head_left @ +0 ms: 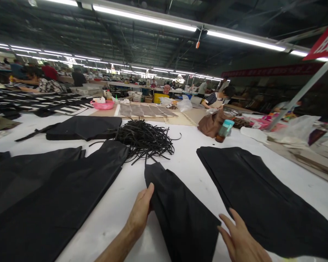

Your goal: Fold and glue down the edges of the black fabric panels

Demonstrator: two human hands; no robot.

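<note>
In front of me a black fabric piece [180, 207] hangs over the white table, with a thin strap at its far end. My left hand [140, 209] grips its left edge, thumb on top and the other fingers hidden beneath. At the piece's right corner is my right hand [240, 238], its fingers apart; whether a fingertip touches the cloth I cannot tell. A tangled heap of narrow black strips [146, 140] lies just beyond the piece. Black fabric panels [62, 193] are layered on the left, and another black stack [262, 193] lies on the right.
Behind the left panels sits a thick folded black stack [84, 128]. A bottle with a turquoise lid [225, 130] stands beside a brown bag [210, 123]. Farther off are a pink basin [102, 104], clear plastic bags, a slanted metal pole [300, 96] and people at other tables.
</note>
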